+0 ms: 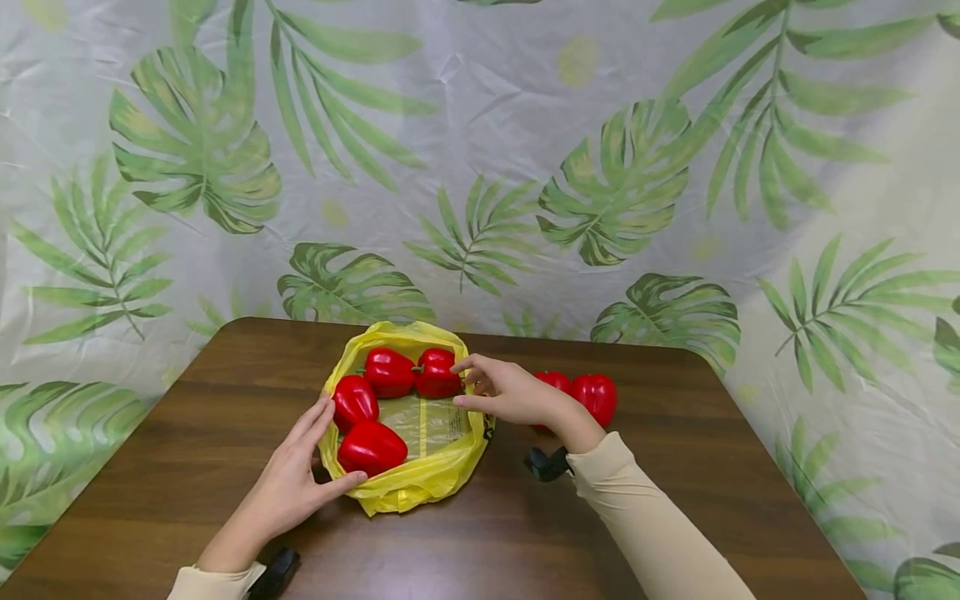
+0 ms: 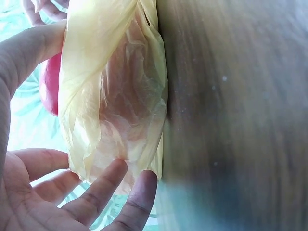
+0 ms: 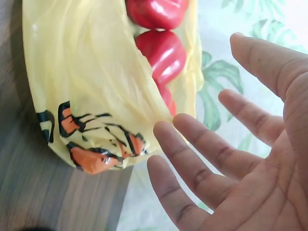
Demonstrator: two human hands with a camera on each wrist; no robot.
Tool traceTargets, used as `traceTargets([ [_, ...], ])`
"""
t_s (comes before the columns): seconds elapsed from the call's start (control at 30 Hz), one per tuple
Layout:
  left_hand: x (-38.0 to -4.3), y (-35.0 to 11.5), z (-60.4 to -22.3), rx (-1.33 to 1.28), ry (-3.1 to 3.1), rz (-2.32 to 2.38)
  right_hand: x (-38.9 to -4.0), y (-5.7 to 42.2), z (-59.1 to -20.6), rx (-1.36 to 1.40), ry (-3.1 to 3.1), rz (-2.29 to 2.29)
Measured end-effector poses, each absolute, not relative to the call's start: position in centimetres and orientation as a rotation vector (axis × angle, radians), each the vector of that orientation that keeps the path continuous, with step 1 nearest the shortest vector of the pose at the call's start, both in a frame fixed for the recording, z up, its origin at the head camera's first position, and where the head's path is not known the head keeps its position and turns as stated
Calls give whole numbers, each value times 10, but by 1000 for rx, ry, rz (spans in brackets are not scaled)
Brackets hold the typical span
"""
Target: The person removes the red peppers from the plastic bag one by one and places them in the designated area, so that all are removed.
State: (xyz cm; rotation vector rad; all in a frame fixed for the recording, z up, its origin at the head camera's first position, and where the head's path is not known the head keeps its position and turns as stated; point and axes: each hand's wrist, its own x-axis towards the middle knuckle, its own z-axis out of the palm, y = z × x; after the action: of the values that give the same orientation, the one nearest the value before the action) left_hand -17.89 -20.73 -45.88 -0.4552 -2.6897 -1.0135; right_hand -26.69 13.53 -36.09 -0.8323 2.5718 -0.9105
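Observation:
A yellow plastic bag (image 1: 408,493) stands on the table with its mouth spread wide and its rim rolled down. Several red bell peppers (image 1: 372,447) lie inside, along its left and far sides. My left hand (image 1: 288,479) rests against the bag's left side, thumb at the near rim. In the left wrist view its spread fingers (image 2: 98,192) touch the thin plastic. Over the bag's right rim hovers my right hand (image 1: 510,392), holding nothing. The right wrist view shows its fingers loosely extended beside the bag's printed side (image 3: 96,159).
Two more red bell peppers (image 1: 594,398) sit on the table to the right of the bag, one partly behind my right wrist. The brown wooden table (image 1: 675,500) ends at a leaf-patterned curtain (image 1: 480,125) at the back.

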Motion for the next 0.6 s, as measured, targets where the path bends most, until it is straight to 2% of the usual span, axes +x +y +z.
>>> traceTargets([
  [0.6, -179, -207, -458, -465, -2693, -999, -269, 107, -354, -891, 2521, -860],
])
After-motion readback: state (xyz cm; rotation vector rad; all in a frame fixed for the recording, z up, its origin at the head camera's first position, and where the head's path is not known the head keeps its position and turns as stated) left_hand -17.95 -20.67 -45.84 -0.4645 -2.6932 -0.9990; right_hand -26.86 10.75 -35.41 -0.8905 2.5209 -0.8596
